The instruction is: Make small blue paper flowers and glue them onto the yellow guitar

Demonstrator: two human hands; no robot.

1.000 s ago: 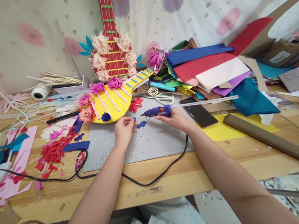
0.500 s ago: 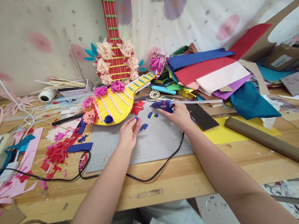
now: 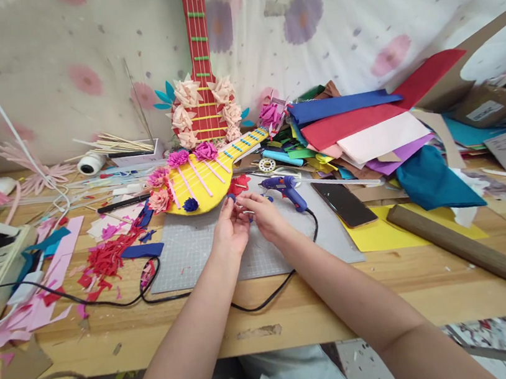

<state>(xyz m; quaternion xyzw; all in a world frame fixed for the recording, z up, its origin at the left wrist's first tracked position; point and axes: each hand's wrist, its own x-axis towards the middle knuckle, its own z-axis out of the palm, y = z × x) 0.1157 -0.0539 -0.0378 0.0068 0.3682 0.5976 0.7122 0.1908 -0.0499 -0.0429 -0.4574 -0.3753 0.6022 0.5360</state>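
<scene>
My left hand (image 3: 230, 229) pinches a small dark blue paper petal (image 3: 231, 198) over the grey cutting mat (image 3: 187, 255). Close against it, my right hand (image 3: 260, 215) has its fingers closed at the same petal; the fingertips partly hide it. A blue hot glue gun (image 3: 288, 192) with a clear glue stick lies at the mat's right side, held by neither hand. Just beyond my hands are a red paper flower (image 3: 240, 184) and a yellow paper guitar (image 3: 203, 187) with pink strings and paper flowers. Other blue petals are mostly hidden behind my right hand.
A red guitar (image 3: 207, 105) stands at the back. Coloured paper sheets (image 3: 356, 118) are heaped behind right, with a phone (image 3: 344, 202) and a cardboard tube (image 3: 469, 250) nearer. Red scraps (image 3: 109, 253) and a power strip (image 3: 6, 274) lie left. A black cord (image 3: 269, 303) crosses in front.
My right hand has let go of the glue gun, which now lies on the mat, and has moved left to meet my left hand at the blue petal. The view has shifted slightly.
</scene>
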